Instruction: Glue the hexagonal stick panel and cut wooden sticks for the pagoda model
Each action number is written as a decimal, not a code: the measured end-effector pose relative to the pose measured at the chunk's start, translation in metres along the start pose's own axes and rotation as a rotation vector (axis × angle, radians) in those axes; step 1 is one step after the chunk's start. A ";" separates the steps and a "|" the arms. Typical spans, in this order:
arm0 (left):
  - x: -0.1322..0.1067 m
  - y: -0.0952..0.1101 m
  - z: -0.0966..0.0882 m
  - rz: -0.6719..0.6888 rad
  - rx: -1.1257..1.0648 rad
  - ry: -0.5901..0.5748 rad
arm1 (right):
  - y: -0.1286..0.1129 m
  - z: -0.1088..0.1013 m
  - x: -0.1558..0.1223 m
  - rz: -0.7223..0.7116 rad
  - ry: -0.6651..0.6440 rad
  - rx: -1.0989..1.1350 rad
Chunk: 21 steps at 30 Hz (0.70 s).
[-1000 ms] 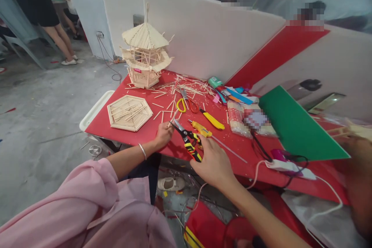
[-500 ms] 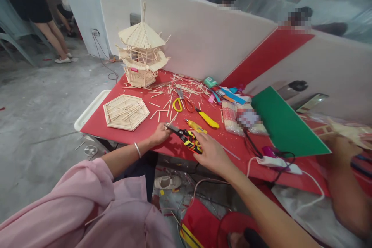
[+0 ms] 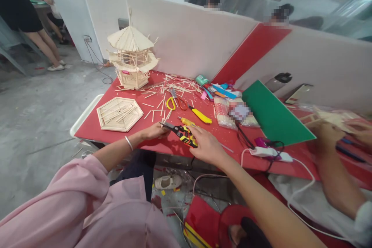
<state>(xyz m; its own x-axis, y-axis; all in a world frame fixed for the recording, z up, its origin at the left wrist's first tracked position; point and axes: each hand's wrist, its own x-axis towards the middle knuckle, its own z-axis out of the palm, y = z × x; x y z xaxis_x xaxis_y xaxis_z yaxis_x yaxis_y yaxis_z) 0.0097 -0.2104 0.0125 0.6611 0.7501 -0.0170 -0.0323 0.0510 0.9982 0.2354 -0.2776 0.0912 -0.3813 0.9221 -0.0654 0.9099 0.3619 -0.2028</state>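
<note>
In the head view my left hand [image 3: 155, 131] is closed around thin wooden sticks [image 3: 166, 116] over the table's front edge. My right hand [image 3: 207, 142] grips snips with black and yellow handles [image 3: 187, 136]. Their blades point left and reach the sticks beside my left fingers; whether they bite into the wood I cannot tell. Just beyond my right hand lies a yellow tool [image 3: 186, 121], partly hidden. Farther back are scissors with one yellow and one red handle [image 3: 176, 102] and a yellow-handled tool [image 3: 201, 115]. A hexagonal stick panel [image 3: 119, 114] lies flat at the left.
A stick pagoda model [image 3: 133, 60] stands at the back left of the red table [image 3: 90, 124]. Loose sticks [image 3: 180, 86] litter its middle. Bagged stick bundles [image 3: 223, 112], a green board [image 3: 276, 114] and a power strip [image 3: 271, 153] lie right. Another person's hands [image 3: 328, 135] work beyond.
The camera view has turned slightly, so the scene sits farther left. Both hands keep nearly the same pose, with the snips' blades still at the sticks. The other person's hands have shifted a little.
</note>
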 end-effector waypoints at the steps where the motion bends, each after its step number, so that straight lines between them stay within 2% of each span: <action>1: 0.000 -0.005 0.003 0.009 -0.020 0.075 | -0.003 0.000 -0.002 0.017 0.008 -0.010; 4: -0.001 -0.021 0.012 0.045 -0.067 0.280 | -0.013 0.002 -0.008 0.030 0.017 -0.042; 9: -0.006 -0.039 0.021 0.082 -0.204 0.480 | -0.029 0.004 -0.007 0.007 0.016 -0.056; 16: 0.002 -0.042 0.024 0.098 -0.388 0.646 | -0.041 -0.001 -0.008 0.037 0.066 -0.049; 21: 0.010 -0.045 0.026 0.078 -0.415 0.731 | -0.044 0.004 -0.020 0.118 0.051 -0.025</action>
<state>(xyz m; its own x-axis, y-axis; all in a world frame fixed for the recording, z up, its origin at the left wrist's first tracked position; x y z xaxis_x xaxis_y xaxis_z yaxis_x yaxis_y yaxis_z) 0.0376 -0.2222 -0.0312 -0.0014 0.9922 -0.1245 -0.4248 0.1122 0.8983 0.2019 -0.3123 0.0980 -0.2631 0.9640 -0.0378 0.9520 0.2530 -0.1721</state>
